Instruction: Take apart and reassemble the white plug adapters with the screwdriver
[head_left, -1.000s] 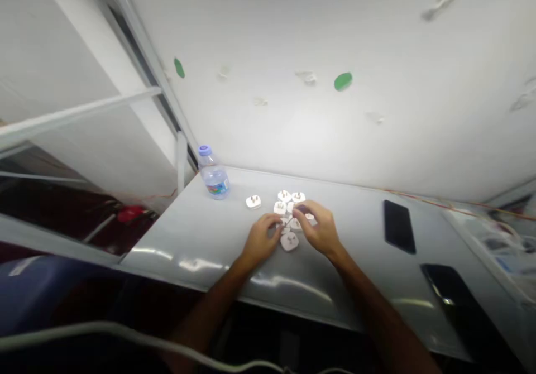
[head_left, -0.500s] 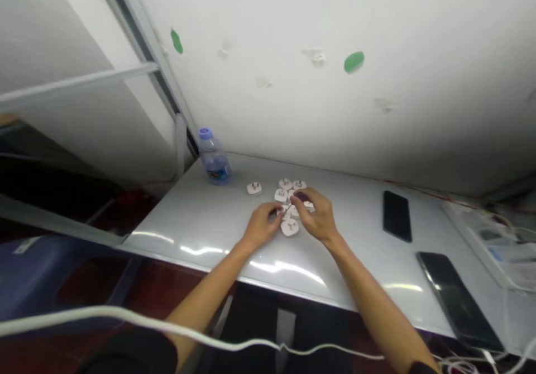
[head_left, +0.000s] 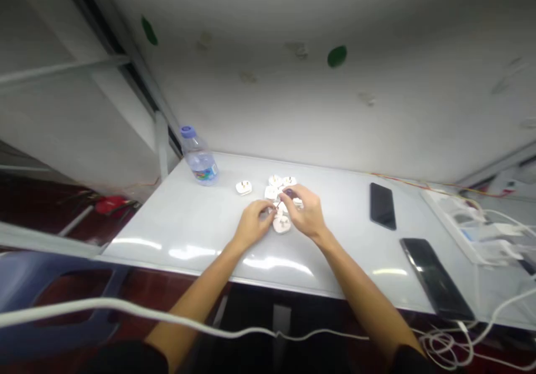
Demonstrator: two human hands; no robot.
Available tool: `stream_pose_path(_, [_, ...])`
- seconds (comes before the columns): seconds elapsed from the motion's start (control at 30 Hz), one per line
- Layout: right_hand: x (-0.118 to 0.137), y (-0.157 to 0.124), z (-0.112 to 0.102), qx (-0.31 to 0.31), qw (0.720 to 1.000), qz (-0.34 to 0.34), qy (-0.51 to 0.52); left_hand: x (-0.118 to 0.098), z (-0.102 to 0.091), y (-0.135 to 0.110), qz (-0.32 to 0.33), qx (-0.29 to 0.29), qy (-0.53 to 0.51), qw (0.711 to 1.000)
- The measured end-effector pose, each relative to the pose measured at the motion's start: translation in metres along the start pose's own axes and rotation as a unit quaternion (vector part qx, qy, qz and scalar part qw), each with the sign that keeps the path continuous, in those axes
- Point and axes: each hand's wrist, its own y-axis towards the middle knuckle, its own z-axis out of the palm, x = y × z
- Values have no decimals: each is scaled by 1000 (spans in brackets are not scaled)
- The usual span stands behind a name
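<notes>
The white plugs (head_left: 271, 193) sit in a tight heap right under the hands, so one small bump could push a plug out of the heap. A plug might slip from the fingers and drop onto the others, because the plugs are small and smooth. The table (head_left: 167, 229) is shiny too, so a plug could slide along it. Some plugs have their metal pins (head_left: 274, 180) sticking up, and a pin could poke a finger if a hand pressed down too fast. The water bottle (head_left: 200, 163) stands past the left hand, and a big arm swing could knock it over.

The plugs are white with short metal pins. One plug (head_left: 282, 224) lies between the hands, at the near side of the heap. Another plug (head_left: 243, 187) lies alone, ahead of the left hand and apart from the heap.

The left hand (head_left: 252, 224) is curled, with its fingers at the edge of the heap. The right hand (head_left: 307, 213) bends over the heap, with its fingertips (head_left: 293, 192) close together. I cannot tell if either hand holds a plug.
</notes>
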Motion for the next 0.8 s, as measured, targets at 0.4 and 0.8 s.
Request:
stream_pose_path(0.4, [-1, -1, 0, 1, 1000, -5, -27, 2, -1, 1, 25, 17, 11, 999])
stream_pose_path(0.8, [0, 3, -1, 77, 992, -68, -78, 1, -1, -2, 20, 15, 27, 999])
